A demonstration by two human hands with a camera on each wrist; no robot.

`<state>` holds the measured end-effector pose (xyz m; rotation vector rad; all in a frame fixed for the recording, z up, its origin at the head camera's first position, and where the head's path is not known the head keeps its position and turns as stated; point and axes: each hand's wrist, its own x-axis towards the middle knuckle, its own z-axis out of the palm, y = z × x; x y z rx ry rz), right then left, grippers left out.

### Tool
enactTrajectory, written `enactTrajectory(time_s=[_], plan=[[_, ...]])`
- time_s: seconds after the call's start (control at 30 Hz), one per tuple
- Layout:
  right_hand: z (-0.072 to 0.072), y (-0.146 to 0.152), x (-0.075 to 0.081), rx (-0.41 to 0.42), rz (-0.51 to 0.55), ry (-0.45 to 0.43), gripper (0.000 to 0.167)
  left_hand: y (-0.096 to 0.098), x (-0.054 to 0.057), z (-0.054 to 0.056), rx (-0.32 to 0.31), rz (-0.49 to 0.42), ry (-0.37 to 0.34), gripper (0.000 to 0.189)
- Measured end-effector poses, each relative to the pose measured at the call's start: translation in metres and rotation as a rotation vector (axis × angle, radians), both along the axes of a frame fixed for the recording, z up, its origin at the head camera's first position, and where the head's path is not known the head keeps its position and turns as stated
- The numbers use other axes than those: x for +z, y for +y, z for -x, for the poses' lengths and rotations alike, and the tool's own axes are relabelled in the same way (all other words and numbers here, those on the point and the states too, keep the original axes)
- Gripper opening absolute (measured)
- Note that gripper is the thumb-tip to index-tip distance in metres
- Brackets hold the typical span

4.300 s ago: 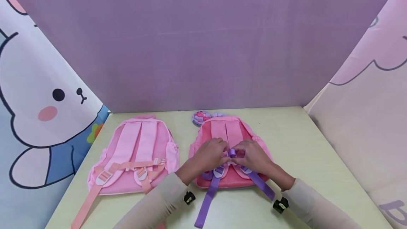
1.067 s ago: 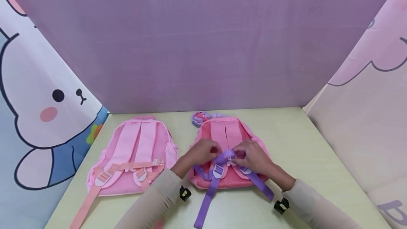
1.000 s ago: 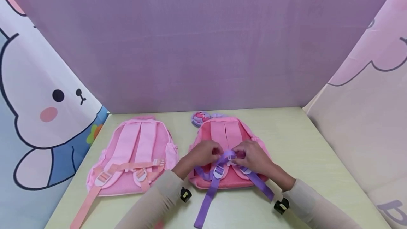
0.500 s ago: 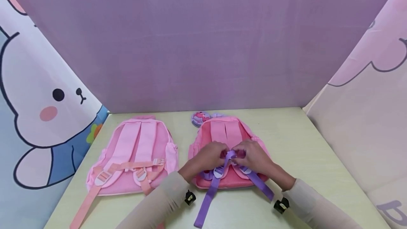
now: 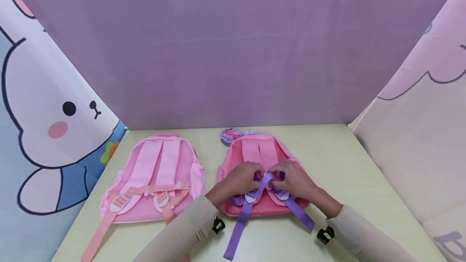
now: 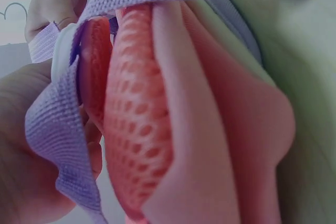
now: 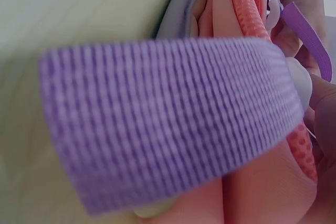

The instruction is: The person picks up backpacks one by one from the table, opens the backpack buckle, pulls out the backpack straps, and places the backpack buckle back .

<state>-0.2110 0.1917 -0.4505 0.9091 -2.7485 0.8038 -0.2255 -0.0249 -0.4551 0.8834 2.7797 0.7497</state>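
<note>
The coral-pink backpack (image 5: 233,161) lies with its shoulder straps upward. Over its middle, my left hand (image 5: 242,178) and right hand (image 5: 294,180) face each other, fingertips close together. Both pinch a purple webbing strap (image 5: 264,182), whose free end hangs between them towards me. A small white plastic piece shows at the fingertips, mostly hidden by them. Two longer purple strap tails (image 5: 238,229) run from white adjuster buckles (image 5: 250,197) onto the table. In the right wrist view, one purple tail (image 7: 168,119) covers much of the work.
A lighter pink backpack (image 5: 143,173) with peach straps (image 5: 100,235) lies to the left on the pale table (image 5: 358,197). A round purple pouch (image 5: 230,136) sits behind the coral backpack. A purple panel (image 5: 233,51) stands at the back, with printed sheets either side.
My left hand has drawn right, close to my right hand. The purple strap, earlier looped across to the left, now hangs down between the fingertips. The backpacks stay in place.
</note>
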Motion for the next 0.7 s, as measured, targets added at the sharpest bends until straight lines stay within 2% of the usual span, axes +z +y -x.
enactTrajectory(time_s=[0.43, 0.7], plan=[[0.001, 0.009, 0.003, -0.022, -0.020, 0.008, 0.025, -0.002, 0.002, -0.002, 0.013, -0.006, -0.007, 0.014], [0.004, 0.018, 0.005, -0.055, -0.061, 0.026, 0.022, -0.004, 0.004, -0.001, 0.013, -0.007, -0.006, 0.023]])
